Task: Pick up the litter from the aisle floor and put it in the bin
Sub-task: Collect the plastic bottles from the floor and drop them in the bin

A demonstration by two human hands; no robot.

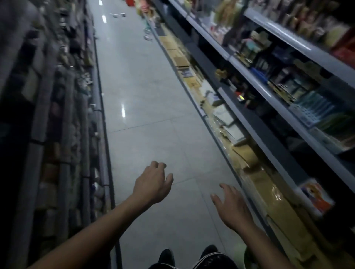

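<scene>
Small pieces of litter lie far down the grey tiled aisle: two pale scraps (118,15) near the top of the view and another crumpled piece (148,37) by the right shelf base. My left hand (153,184) is stretched forward over the floor with loosely curled fingers, holding nothing. To its right, my right hand (230,205) is held out with fingers spread, also holding nothing. Both are far short of the litter. No bin is clearly visible; a red object (130,2) sits at the aisle's far end.
Stocked shelves line both sides: a dark left shelving unit (57,115) and a right unit (269,96) with boxes and packets, flat cardboard goods along its bottom tier (249,163). The tiled aisle floor (144,115) runs between them. My black shoes (167,256) show at the bottom.
</scene>
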